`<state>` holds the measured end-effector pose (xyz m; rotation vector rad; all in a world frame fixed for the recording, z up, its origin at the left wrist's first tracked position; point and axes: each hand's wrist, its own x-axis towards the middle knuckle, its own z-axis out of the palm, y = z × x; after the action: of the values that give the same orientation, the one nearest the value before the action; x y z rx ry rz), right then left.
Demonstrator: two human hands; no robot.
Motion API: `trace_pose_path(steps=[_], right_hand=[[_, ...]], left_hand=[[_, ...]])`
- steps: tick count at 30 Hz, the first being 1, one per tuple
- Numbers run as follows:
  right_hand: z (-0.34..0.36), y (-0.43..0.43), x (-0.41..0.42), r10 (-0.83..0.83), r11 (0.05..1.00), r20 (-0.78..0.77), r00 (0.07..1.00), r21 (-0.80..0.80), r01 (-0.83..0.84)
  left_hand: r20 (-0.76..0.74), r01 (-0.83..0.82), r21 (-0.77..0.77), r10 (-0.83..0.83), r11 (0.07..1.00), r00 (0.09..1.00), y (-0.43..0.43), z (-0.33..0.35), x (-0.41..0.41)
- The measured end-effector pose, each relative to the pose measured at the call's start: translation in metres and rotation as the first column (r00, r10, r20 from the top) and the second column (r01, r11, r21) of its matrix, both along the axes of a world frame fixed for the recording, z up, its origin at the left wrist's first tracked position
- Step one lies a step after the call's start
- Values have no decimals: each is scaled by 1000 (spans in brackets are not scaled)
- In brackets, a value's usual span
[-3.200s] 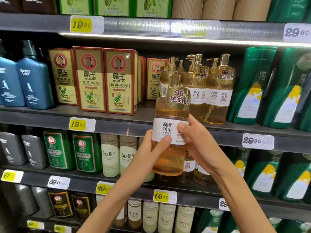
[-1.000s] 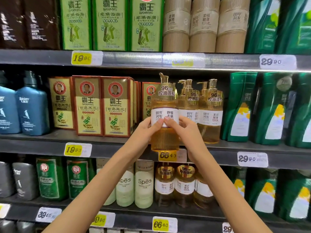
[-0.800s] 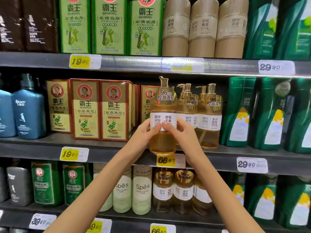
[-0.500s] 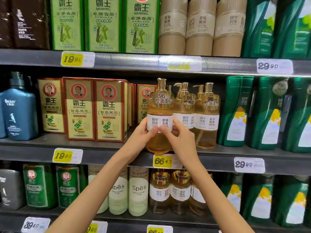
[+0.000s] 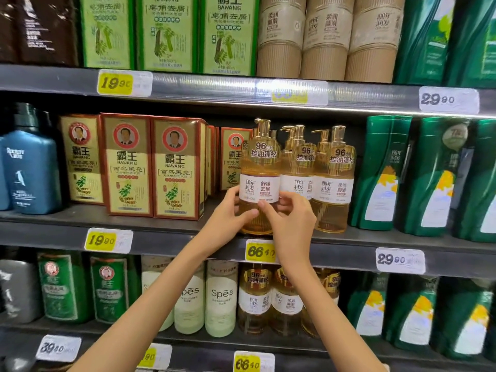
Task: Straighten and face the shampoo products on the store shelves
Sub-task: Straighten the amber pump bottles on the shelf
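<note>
Fingers of the left hand and right hand curl round the gold bottle, standing label-out on the middle shelf at the middle of the frame, so this one looks about done, but the bottles beside it may need turning.

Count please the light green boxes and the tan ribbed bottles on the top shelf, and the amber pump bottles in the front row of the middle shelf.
Light green boxes: 3
Tan ribbed bottles: 3
Amber pump bottles, front row: 3
Total: 9
</note>
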<state>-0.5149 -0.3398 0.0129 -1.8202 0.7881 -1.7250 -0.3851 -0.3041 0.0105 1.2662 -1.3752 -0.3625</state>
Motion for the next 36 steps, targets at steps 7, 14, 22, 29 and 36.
trace_pose_path(steps=[7, 14, 22, 29, 36], right_hand=[[-6, -1, -5, 40, 999, -92, 995, 8, -40], [-8, -4, -4, 22, 1000, -203, 979, 15, -20], [-10, -9, -5, 68, 996, -269, 961, 69, -51], [-10, -9, -10, 76, 995, -247, 966, 76, -59], [22, -11, -33, -70, 981, -89, 994, -187, 52]], left_hand=[[53, -93, 0, 93, 996, 994, -9, 4, -5], [50, -108, 28, 107, 994, 993, -10, 8, -5], [56, -98, 102, 92, 990, 994, -14, 14, -4], [-15, -49, 114, 51, 992, 999, -13, 15, -4], [-94, -298, 37, 300, 954, 949, -3, 6, -9]])
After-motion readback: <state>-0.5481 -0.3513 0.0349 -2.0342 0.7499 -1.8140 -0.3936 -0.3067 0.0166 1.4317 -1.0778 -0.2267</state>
